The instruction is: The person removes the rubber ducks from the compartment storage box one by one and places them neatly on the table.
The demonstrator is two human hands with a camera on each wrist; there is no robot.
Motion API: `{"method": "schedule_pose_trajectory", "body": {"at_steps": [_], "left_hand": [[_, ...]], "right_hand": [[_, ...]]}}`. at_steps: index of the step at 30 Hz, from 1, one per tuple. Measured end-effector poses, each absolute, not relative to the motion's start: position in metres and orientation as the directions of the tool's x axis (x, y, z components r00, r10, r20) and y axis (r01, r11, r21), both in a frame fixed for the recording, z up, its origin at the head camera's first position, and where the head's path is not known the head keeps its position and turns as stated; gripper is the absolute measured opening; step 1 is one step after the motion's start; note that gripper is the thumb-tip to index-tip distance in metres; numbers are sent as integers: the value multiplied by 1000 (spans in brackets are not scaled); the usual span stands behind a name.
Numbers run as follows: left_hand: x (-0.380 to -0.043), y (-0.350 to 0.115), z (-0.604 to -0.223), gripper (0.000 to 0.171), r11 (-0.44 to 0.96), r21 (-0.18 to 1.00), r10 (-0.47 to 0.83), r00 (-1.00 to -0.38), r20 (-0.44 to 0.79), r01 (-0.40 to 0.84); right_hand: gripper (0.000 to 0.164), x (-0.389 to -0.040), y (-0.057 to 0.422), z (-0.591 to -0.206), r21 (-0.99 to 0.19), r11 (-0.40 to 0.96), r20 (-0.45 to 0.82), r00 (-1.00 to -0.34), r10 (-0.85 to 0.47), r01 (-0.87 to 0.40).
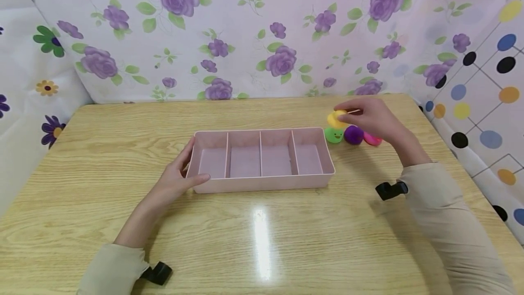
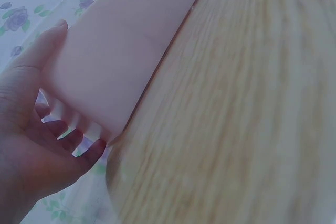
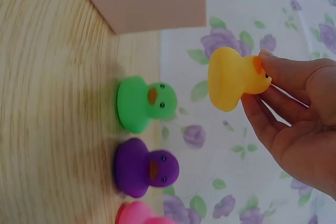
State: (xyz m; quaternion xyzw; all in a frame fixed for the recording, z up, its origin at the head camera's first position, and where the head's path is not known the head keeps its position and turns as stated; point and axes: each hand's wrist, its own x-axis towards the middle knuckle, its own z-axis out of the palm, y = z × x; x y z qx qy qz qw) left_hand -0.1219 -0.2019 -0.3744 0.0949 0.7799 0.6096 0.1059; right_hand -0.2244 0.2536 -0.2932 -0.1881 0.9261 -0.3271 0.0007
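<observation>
A pale pink box with several compartments in a row sits on the wooden table, and I see nothing inside them. My left hand holds its left end, thumb over the front rim and fingers along the end wall. Above the table at the right, my right hand pinches a yellow rubber duck by the head. Below it, a green rubber duck, a purple rubber duck and a pink rubber duck stand in a row beside the box's right end.
The wooden table ends at the back against a cloth with purple flowers. A dotted cloth hangs at the right, and another flowered cloth at the left. Each sleeve has a black wrist mount.
</observation>
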Motion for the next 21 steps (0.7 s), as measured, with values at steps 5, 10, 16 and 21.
{"method": "schedule_pose_trajectory", "body": {"at_steps": [5, 10, 16, 21], "left_hand": [[-122, -202, -374, 97, 234, 972, 278, -959, -52, 16], [-122, -202, -375, 98, 225, 974, 279, -959, -48, 17], [-122, -202, -375, 98, 231, 973, 277, -960, -51, 15], [-122, -202, -374, 98, 251, 968, 272, -961, -55, 16]], "right_hand": [[34, -222, 271, -293, -601, 746, 72, -949, -308, -288], [39, -221, 288, -295, -605, 765, 35, -967, -254, -222], [42, -219, 308, -297, -599, 778, 40, -977, -210, -192], [45, -218, 321, -298, -592, 794, 14, -987, -163, -140]]}}
